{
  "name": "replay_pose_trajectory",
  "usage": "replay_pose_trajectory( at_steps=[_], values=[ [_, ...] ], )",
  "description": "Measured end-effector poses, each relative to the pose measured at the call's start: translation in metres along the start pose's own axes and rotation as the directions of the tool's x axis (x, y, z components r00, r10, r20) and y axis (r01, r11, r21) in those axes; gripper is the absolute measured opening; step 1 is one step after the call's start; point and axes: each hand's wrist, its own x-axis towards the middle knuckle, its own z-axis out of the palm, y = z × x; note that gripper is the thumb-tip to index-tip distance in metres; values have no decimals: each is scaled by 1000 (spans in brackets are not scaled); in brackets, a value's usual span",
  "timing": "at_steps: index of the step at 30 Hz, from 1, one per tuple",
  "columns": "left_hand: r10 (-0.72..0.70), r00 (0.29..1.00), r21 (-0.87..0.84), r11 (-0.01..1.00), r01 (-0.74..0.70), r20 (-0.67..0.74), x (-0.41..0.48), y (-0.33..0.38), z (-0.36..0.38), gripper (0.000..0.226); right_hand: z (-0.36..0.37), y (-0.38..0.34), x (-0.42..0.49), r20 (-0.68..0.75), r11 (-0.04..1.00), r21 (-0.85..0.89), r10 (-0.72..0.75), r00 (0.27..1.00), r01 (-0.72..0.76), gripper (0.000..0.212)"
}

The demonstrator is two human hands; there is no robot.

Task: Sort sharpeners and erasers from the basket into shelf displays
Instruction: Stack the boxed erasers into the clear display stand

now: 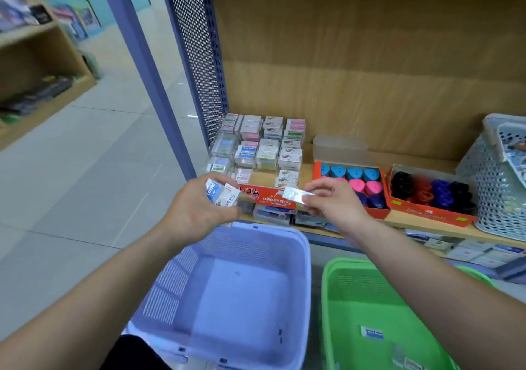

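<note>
My left hand [199, 204] grips a small bunch of wrapped erasers [222, 194] in front of the shelf edge. My right hand [330, 201] pinches one white wrapped eraser [294, 193] just over the red "Hard Eraser" box [270, 197]. Behind it, clear boxes of erasers [259, 144] stand in rows on the wooden shelf [427, 223]. To the right sit a red box of blue and pink sharpeners [351, 183] and a second red box of black, red and blue sharpeners [429, 193]. Below my hands is a lilac basket [233, 292] that looks bare inside.
A green basket [370, 307] with a few small packets stands right of the lilac one. A white perforated basket [495, 187] sits at the shelf's right end. A blue metal post [148, 65] and mesh panel bound the shelf's left. More stock lies on the lower shelf.
</note>
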Motion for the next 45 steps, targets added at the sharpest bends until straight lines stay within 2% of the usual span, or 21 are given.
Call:
replay_pose_trajectory(
  at_steps=[5, 10, 16, 20, 23, 25, 29, 31, 33, 35, 36, 39, 42, 45],
  values=[
    [-64, 997, -5, 998, 63, -31, 34, -36, -11, 35, 27, 13, 68, 28, 982, -188, 14, 1000, -9, 25],
    [-79, 996, -13, 997, 79, -32, 69, -57, -4, 34, 54, 16, 142, 60, 895, -418, -142, 988, 154, 17],
    [-94, 995, -90, 991, 95, 8, 93, -68, 9, 35, 80, 43, 201, 199, 672, -696, -157, 967, 253, 10],
    [-115, 993, -121, 986, 118, 30, 99, -70, 13, 35, 84, 52, 210, 248, 528, -792, -180, 952, 306, 12],
    [-126, 991, -159, 979, 130, 38, 100, -70, 14, 33, 83, 51, 214, 304, 359, -868, -161, 939, 342, 12],
    [-127, 991, -164, 978, 131, 35, 99, -68, 15, 32, 82, 50, 217, 344, 316, -874, -134, 929, 369, 15],
    [-130, 991, -189, 973, 133, 28, 99, -66, 16, 33, 75, 34, 211, 401, 415, -828, -30, 915, 377, 25],
    [-132, 991, -194, 972, 135, 31, 100, -65, 17, 33, 71, 20, 197, 382, 500, -776, -111, 917, 384, 33],
    [-130, 991, -195, 971, 136, 42, 100, -64, 20, 34, 69, 3, 172, 330, 676, -608, -262, 907, 417, 25],
    [-129, 990, -197, 971, 137, 55, 100, -62, 23, 37, 71, -19, 138, 346, 848, -349, -278, 896, 398, 13],
    [-128, 990, -192, 972, 137, 60, 100, -60, 25, 39, 72, -29, 123, 386, 892, -259, -255, 887, 370, 11],
    [-106, 992, -148, 982, 114, 62, 99, -56, 28, 39, 77, -40, 96, 465, 927, -161, -233, 854, 340, 13],
    [-88, 994, -111, 989, 94, 61, 96, -52, 31, 34, 78, -42, 90, 467, 926, -188, -210, 859, 329, 22],
    [-73, 993, -86, 993, 81, 92, 94, -49, 33, 32, 72, -46, 86, 523, 917, -203, -194, 830, 343, 21]
  ],
)
